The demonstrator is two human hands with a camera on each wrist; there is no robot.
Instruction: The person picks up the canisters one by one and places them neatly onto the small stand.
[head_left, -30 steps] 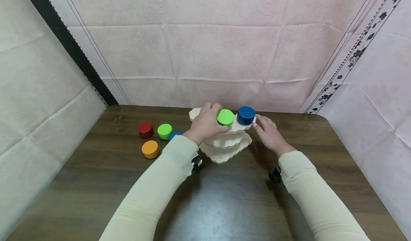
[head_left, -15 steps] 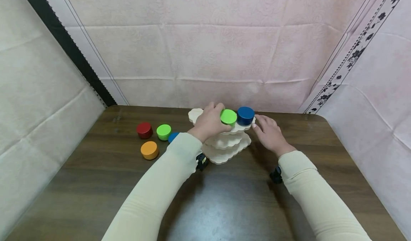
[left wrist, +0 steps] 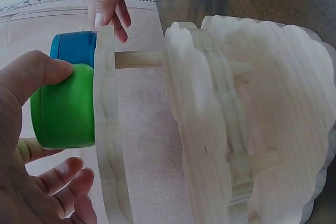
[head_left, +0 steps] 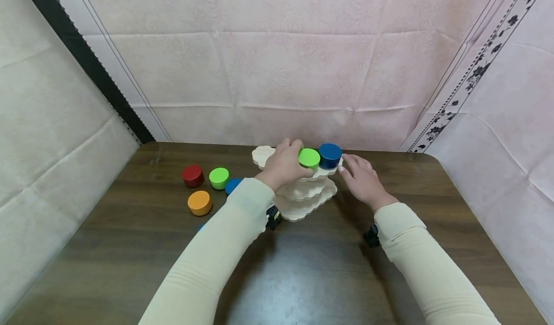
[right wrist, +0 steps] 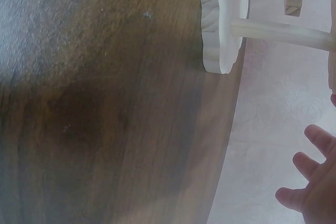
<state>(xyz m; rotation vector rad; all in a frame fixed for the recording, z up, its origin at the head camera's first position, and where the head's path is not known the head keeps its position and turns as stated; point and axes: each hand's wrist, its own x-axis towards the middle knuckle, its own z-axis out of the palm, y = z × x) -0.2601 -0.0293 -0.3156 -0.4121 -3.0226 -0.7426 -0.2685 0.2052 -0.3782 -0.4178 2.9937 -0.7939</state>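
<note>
A person's left grip (head_left: pixel 284 165) pinched a bright green cylindrical block (head_left: pixel 309 158) atop a pale wooden, scallop-edged tiered stand (head_left: pixel 298 208), just right of frame centre, a dark blue cylindrical block (head_left: pixel 330 156) stood right beside it, the right grip (head_left: pixel 365 182) was unclenched at the top tier's edge.

We wear long cream sleeves, the left sleeve (head_left: pixel 203 255) and the right sleeve (head_left: pixel 433 262), each ending in a smooth cuff behind our bare fingers (left wrist: pixel 60 174). Farther back from the fingers, fine creases ring the cloth. Nearer them, small black wrist devices (head_left: pixel 273 218) show at both cuffs, the left one bearing a pale marking.
</note>
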